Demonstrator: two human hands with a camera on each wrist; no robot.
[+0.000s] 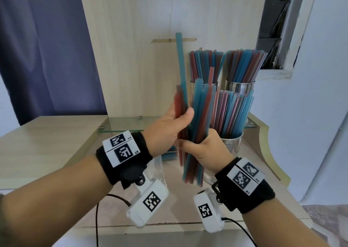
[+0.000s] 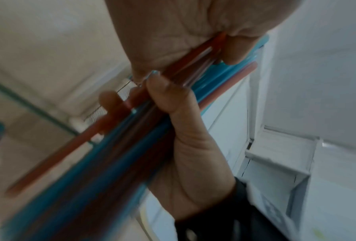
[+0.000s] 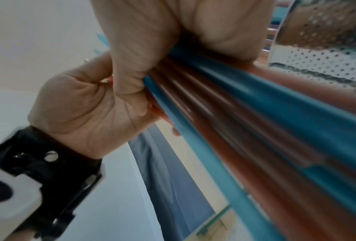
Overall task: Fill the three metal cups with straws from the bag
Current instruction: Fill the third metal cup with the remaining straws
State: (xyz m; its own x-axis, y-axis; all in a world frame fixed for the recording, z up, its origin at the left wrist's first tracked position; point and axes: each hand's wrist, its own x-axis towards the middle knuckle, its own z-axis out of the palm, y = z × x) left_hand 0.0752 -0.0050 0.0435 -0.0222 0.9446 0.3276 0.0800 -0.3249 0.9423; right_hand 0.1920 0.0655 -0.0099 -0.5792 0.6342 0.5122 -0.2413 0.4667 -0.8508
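Note:
Both hands hold a bundle of blue and red straws upright above the table. My right hand grips the bundle low down. Higher up, my left hand grips a few straws at its left side; one blue straw sticks up well above the rest. Three perforated metal cups stand behind, each holding straws: back left, back right, front. The clear bag lies under my left wrist with some straws in it. The wrist views show the gripped straws, blurred.
The cups stand at the right of a pale wooden table, near its curved right edge. A glass shelf and a wooden back panel are behind. A blue curtain hangs left. Cables run near the front edge.

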